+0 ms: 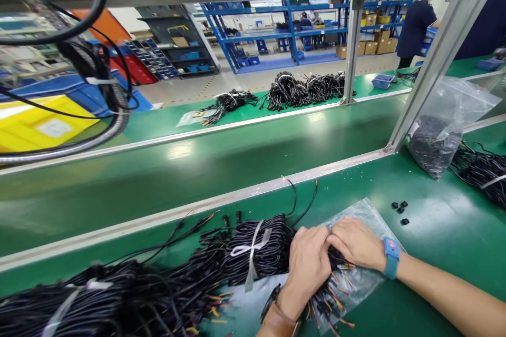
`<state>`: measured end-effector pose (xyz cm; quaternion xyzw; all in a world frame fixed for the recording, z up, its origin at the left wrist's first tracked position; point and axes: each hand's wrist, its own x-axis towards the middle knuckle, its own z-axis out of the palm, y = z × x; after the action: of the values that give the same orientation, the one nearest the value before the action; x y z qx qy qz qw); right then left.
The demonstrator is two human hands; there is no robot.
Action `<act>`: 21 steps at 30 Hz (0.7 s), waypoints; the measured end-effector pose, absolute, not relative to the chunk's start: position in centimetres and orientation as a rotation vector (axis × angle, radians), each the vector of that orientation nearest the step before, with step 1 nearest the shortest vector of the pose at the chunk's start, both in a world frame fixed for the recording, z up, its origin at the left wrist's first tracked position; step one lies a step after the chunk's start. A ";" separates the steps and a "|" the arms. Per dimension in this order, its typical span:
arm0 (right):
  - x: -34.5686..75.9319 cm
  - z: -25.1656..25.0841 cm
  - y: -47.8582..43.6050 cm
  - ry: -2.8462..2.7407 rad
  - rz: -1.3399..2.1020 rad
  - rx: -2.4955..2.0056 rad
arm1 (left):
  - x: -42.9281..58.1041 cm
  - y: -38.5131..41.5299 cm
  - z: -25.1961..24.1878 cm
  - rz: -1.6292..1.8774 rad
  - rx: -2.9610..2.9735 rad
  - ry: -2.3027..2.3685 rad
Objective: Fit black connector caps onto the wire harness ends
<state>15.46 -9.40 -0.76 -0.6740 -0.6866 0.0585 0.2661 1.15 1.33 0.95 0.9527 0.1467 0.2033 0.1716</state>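
My left hand and my right hand meet with curled fingers over a bunch of black cables. Its red and yellow wire ends fan out toward me below both hands. The fingertips are mostly hidden, so the exact grip does not show. Under the right hand lies a clear plastic bag, flat on the green bench. Just left of my left hand sits a coiled black cable bundle, tied with a white strip. A larger heap of tied black cables fills the lower left.
Several small black caps lie right of the plastic bag. A filled clear bag leans by a metal post, with more cables beyond. Cable bundles rest across the green belt. A person stands at the far right.
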 end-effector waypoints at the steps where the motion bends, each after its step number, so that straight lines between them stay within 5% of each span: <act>1: 15.6 -0.6 -9.5 -1.841 0.192 -1.812 | 1.2 1.4 1.0 0.573 2.697 0.425; 21: 16.8 -0.5 -10.3 -1.838 0.255 -1.695 | 0.9 1.4 0.3 0.538 2.630 0.518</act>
<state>16.77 -10.29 -0.53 -0.6415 -0.6955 0.0964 0.3088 0.95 1.44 0.30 0.9420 0.1854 0.1927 0.2027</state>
